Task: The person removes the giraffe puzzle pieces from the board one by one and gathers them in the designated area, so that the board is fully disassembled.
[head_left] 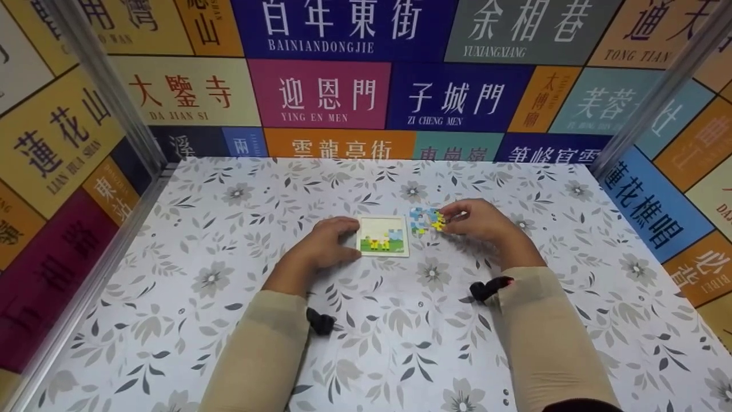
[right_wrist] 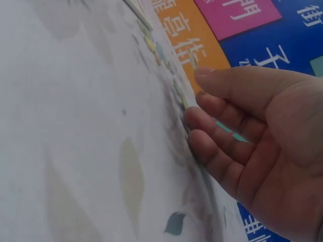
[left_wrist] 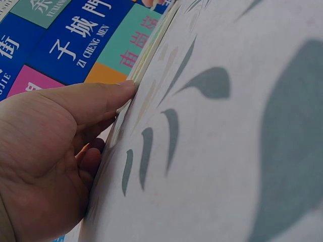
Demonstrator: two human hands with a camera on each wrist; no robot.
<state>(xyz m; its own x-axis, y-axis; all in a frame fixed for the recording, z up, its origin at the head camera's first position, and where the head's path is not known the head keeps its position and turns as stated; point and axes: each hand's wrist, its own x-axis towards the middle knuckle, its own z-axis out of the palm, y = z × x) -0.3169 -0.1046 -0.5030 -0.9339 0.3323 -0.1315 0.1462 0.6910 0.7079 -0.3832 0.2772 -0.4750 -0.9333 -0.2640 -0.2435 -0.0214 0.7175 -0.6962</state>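
A square puzzle tray (head_left: 382, 221) with a pale rim lies flat on the table in the head view. Picture pieces fill its lower part and right side; the upper left shows bare backing. My left hand (head_left: 329, 243) holds the tray by its left edge, thumb near the lower corner and fingers near the upper one. To the right is a cluster of loose jigsaw pieces (head_left: 424, 220). Over its right side, my right hand (head_left: 477, 220) pinches a thin puzzle piece (right_wrist: 193, 58) between thumb and index finger, seen edge-on in the right wrist view. Its picture cannot be made out.
The table (head_left: 400, 332) has a white cloth with grey flowers and leaves. Panels with large printed characters (head_left: 326, 94) stand along its back and both sides. A small black device (head_left: 320, 322) sits at the left cuff and another (head_left: 489, 288) at the right.
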